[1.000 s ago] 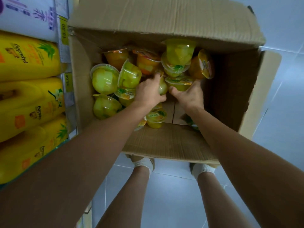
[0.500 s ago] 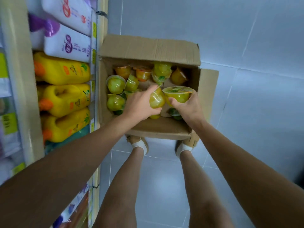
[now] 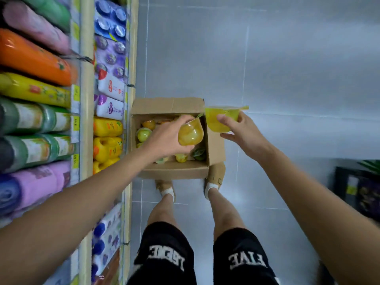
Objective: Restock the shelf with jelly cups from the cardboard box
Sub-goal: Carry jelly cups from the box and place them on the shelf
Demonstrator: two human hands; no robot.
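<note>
An open cardboard box (image 3: 174,170) stands on the floor by my feet, with several yellow, green and orange jelly cups (image 3: 144,134) inside. My left hand (image 3: 166,138) grips a yellow jelly cup (image 3: 190,133) lying on its side, above the box. Held to the right of the box's far corner, my right hand (image 3: 239,128) grips an upright yellow-green jelly cup (image 3: 221,118) with its lid on top. Both cups are lifted clear of the box.
The shelf unit (image 3: 86,99) runs along the left, its tiers full of yellow bottles (image 3: 107,126), orange, green and purple packs and white pouches. Pale tiled floor (image 3: 277,68) spreads to the right. A dark crate (image 3: 357,190) with a plant sits at the right edge.
Both hands have risen out of the box, each with a jelly cup. The view has pulled back and up, so the box looks smaller and more shelf tiers show.
</note>
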